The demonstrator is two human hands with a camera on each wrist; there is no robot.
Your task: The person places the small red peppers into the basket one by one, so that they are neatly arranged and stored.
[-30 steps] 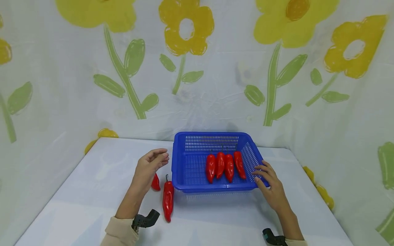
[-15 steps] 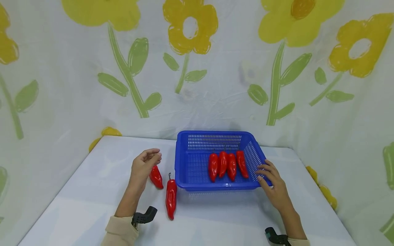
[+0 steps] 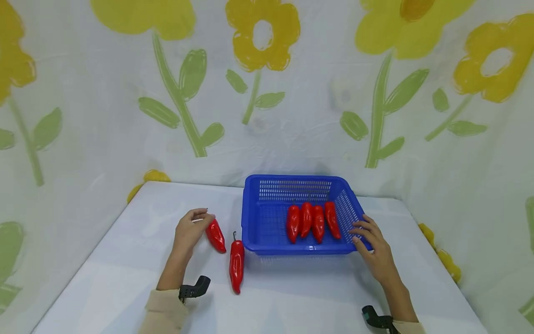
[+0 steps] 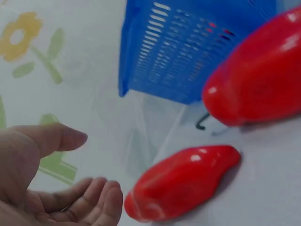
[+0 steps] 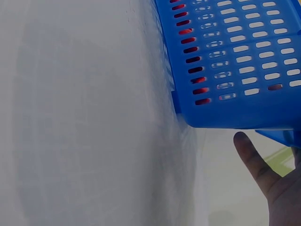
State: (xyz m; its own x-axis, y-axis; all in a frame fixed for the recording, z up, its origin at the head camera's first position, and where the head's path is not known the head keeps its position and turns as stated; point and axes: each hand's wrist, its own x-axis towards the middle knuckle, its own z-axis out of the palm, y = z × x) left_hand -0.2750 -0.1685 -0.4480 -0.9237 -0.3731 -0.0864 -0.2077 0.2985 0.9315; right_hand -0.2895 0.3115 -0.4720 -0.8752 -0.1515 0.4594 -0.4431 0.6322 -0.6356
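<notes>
In the head view my left hand [image 3: 189,232] hovers at the upper end of a red pepper [image 3: 215,235] lying on the white table. Its fingers are loosely bent, and the left wrist view shows a gap between thumb and fingertips, with that pepper [image 4: 181,183] just beyond them. A second red pepper [image 3: 236,266], with a dark curved stem, lies beside it, nearer the basket. My right hand [image 3: 375,253] rests at the right rim of a blue plastic basket [image 3: 267,250], fingers spread over the edge. In the right wrist view its thumb [image 5: 254,162] is straight; the other fingers are mostly hidden.
Several red peppers [image 3: 306,219] lie side by side in the right half of the basket. The basket stands toward the back of the white table [image 3: 292,297]. A flower-printed curtain [image 3: 308,130] hangs behind and along both sides.
My left hand has moved left and down, away from the basket and to the farther pepper, which shows more fully now. The right hand stays at the basket rim. The head view has shifted slightly.
</notes>
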